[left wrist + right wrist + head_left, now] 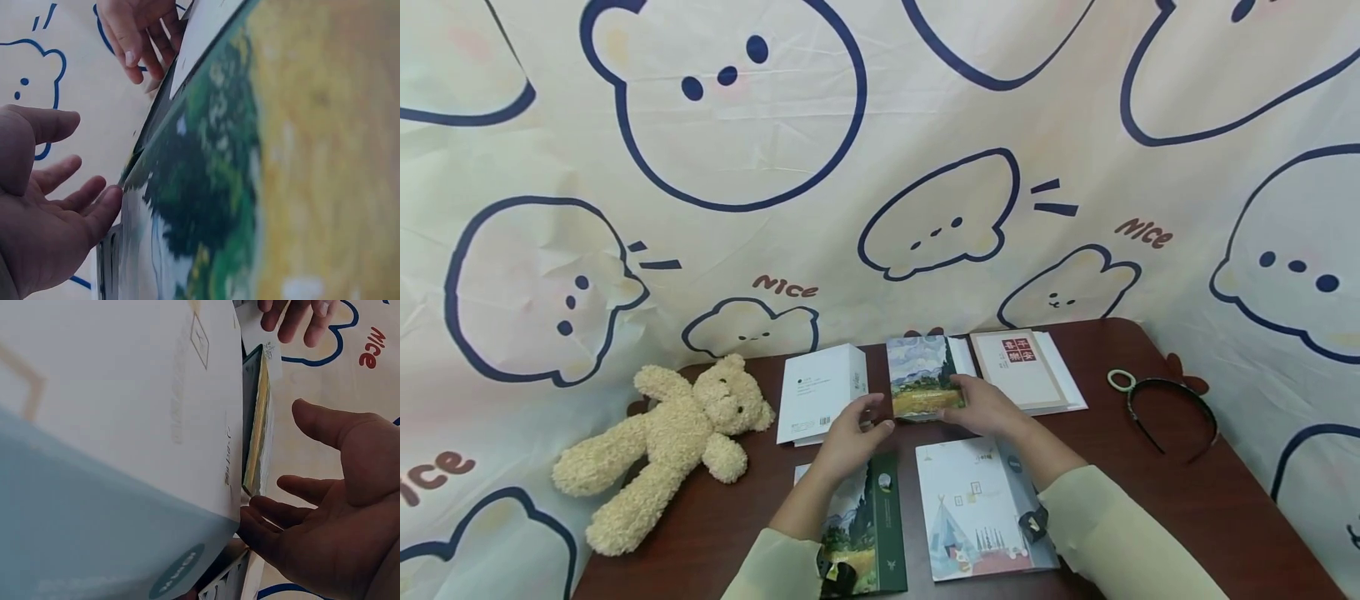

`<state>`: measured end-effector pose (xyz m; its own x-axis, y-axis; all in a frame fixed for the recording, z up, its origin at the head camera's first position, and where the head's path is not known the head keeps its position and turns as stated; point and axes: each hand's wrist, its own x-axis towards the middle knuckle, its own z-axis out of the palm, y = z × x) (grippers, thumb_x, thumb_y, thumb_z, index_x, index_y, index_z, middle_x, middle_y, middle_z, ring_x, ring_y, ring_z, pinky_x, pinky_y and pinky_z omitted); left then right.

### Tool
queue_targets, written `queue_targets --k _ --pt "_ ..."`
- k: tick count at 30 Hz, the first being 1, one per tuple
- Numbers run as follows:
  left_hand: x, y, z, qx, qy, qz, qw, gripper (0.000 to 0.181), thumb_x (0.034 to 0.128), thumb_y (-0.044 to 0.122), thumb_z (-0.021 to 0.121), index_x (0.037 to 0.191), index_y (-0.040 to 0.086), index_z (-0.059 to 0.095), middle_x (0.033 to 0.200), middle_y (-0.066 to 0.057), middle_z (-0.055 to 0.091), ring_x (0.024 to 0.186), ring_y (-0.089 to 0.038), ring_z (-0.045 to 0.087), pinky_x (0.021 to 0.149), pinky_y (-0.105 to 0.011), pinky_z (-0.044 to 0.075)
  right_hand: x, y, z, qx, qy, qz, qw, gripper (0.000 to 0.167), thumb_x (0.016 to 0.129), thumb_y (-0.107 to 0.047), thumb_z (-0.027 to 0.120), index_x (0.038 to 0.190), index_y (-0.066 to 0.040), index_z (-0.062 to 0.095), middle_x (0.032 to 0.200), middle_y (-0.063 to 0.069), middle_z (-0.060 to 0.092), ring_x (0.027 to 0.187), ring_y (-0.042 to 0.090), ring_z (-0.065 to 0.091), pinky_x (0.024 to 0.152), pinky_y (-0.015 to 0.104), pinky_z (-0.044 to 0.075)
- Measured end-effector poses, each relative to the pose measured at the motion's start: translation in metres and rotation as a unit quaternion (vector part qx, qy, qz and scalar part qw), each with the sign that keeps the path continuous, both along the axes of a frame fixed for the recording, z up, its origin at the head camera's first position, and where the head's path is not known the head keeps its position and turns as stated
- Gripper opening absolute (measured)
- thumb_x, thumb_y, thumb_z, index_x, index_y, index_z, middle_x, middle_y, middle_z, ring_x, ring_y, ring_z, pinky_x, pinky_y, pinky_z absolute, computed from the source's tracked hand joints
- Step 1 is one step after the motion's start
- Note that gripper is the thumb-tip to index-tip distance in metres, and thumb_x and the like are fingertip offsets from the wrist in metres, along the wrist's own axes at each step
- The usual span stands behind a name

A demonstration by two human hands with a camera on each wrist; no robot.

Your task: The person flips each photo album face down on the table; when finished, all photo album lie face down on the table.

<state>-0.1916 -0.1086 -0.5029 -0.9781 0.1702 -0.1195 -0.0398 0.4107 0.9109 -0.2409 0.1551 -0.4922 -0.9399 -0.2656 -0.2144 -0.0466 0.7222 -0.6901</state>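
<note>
At the back middle of the table lies a small book (920,367) with a painted landscape cover. My right hand (988,407) is at its right edge, thumb and fingers spread apart in the right wrist view. Left of it my left hand (850,435) hovers with relaxed fingers, between that book and a white book (816,392) with a barcode; it holds nothing. Under my left forearm lies a book with a green spine (889,525) and painted cover. A white and blue book (966,525) with a tent picture lies beside my right forearm.
A cream book (1018,367) with red characters lies at the back right on white covers. A plush bear (681,433) lies on the left. A dark headband (1210,417) and a pale green ring (1122,381) lie right. A printed cloth (820,233) hangs behind the table.
</note>
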Motion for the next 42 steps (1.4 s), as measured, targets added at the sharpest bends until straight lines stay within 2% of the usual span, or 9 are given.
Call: queue_targets --k 7,11,15,21,27,33,42 --pt "-0.005 0.012 -0.002 0.004 -0.019 -0.01 0.9997 0.056 0.1013 0.024 0.068 0.152 0.009 0.049 0.149 -0.021 0.051 0.136 -0.042 0.052 0.106 -0.058 0.047 -0.001 0.002 0.001 0.022 -0.013 0.005 0.9997 0.081 0.093 -0.036 0.073 0.155 0.005 0.04 0.151 0.028 0.049 0.142 0.048 0.043 0.114 0.064 0.036" --pt "-0.008 0.018 -0.006 0.011 -0.026 -0.014 0.9995 0.057 0.101 0.022 0.068 0.152 0.005 0.047 0.148 -0.02 0.053 0.131 -0.038 0.056 0.103 -0.052 0.052 -0.003 0.001 0.001 0.02 -0.019 0.002 0.9996 0.079 0.094 -0.035 0.073 0.155 0.004 0.041 0.152 0.027 0.049 0.143 0.047 0.043 0.115 0.063 0.035" --pt "-0.01 0.022 -0.009 0.015 -0.038 -0.016 0.9991 0.06 0.1007 0.021 0.068 0.153 0.003 0.045 0.147 -0.02 0.054 0.126 -0.033 0.06 0.093 -0.045 0.057 -0.005 0.0 0.0 0.024 -0.021 0.004 0.9995 0.078 0.094 -0.034 0.073 0.155 0.004 0.042 0.152 0.026 0.049 0.143 0.047 0.043 0.115 0.063 0.035" --pt "-0.012 0.026 -0.008 0.008 -0.043 -0.017 0.9989 0.063 0.0993 0.025 0.07 0.153 0.003 0.045 0.144 -0.02 0.055 0.119 -0.03 0.063 0.086 -0.04 0.059 -0.006 -0.001 -0.002 0.04 -0.013 0.011 0.9991 0.077 0.094 -0.032 0.073 0.154 0.004 0.043 0.149 0.025 0.053 0.141 0.045 0.046 0.114 0.061 0.037" --pt "-0.013 0.027 -0.008 0.008 -0.052 -0.014 0.9985 0.062 0.0995 0.026 0.069 0.153 0.005 0.046 0.146 -0.021 0.054 0.121 -0.031 0.062 0.088 -0.041 0.058 -0.006 -0.003 -0.001 0.052 -0.004 0.025 0.9983 0.075 0.091 -0.029 0.076 0.152 0.003 0.046 0.146 0.023 0.057 0.138 0.043 0.05 0.114 0.059 0.039" --pt "-0.012 0.025 -0.01 0.023 -0.06 -0.004 0.998 0.06 0.1 0.025 0.068 0.152 0.004 0.046 0.146 -0.021 0.053 0.125 -0.034 0.06 0.092 -0.045 0.057 -0.002 -0.008 0.003 0.086 0.006 0.052 0.9949 0.077 0.091 -0.03 0.077 0.152 0.006 0.045 0.151 0.026 0.05 0.141 0.045 0.045 0.116 0.059 0.037" --pt "-0.011 0.021 -0.009 0.045 -0.051 0.013 0.9976 0.057 0.0996 0.022 0.069 0.149 0.004 0.048 0.142 -0.021 0.056 0.125 -0.034 0.061 0.09 -0.043 0.058 -0.002 -0.012 0.003 0.1 0.01 0.059 0.9932 0.074 0.092 -0.03 0.077 0.151 0.003 0.048 0.15 0.025 0.051 0.14 0.044 0.047 0.115 0.059 0.038"
